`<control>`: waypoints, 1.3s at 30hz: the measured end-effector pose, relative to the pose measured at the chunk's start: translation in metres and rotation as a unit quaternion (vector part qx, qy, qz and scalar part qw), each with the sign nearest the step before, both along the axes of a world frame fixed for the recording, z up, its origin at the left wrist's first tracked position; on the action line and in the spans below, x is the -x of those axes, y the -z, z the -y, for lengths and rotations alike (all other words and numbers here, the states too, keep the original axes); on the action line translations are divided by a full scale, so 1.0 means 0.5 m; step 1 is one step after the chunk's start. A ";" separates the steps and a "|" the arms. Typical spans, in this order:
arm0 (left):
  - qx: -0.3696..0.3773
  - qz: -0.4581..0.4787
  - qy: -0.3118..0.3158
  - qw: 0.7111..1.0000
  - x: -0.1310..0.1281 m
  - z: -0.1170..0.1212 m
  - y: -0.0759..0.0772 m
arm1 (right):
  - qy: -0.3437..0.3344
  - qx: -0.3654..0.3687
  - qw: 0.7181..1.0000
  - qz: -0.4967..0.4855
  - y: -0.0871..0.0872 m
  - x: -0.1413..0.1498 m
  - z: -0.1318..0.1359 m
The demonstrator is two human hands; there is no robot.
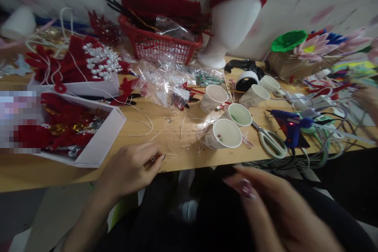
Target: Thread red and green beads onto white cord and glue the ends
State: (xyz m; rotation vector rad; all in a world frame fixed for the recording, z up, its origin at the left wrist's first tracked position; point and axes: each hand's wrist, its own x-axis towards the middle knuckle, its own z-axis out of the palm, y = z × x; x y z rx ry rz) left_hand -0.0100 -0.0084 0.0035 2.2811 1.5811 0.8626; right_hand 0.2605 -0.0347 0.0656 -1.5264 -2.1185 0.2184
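My left hand [132, 167] rests at the front edge of the wooden table [141, 120], its thumb and forefinger pinched together. A short pale thread [170, 154] lies at its fingertips; whether they grip it is unclear. In front of the table, over my dark-clothed lap, my right hand [271, 201] is raised, with thumb and forefinger drawn together and blurred by motion. Anything between those fingers is too small to make out. Closest to both hands stand paper cups [226, 134], one with small red and green bits inside. Loose white thread ends are scattered beside them.
A white box [102, 138] of red decorations stands left, with a pearl cluster [102, 61] behind. At the back are a red basket [162, 45] and a white mannequin head [233, 23]. Scissors [270, 141], a blue glue gun [291, 124] and tangled cables lie right, near another person's hand [366, 98].
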 end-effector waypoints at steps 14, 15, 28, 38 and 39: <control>0.008 0.006 -0.004 1.000 -0.002 -0.005 -0.001 | -0.178 0.018 0.982 0.061 0.116 0.147 0.003; 0.007 0.005 -0.004 1.000 -0.001 -0.005 0.001 | -0.173 0.013 0.983 0.053 0.116 0.146 0.005; 0.002 0.011 0.006 1.000 0.001 0.000 0.002 | -0.156 -0.013 0.985 0.072 0.114 0.145 0.006; 0.008 0.030 0.005 1.000 0.001 -0.001 -0.001 | -0.167 -0.002 0.984 0.057 0.111 0.131 0.006; 0.016 0.041 0.008 0.999 0.001 0.000 -0.001 | -0.165 0.009 0.985 0.040 0.104 0.121 0.007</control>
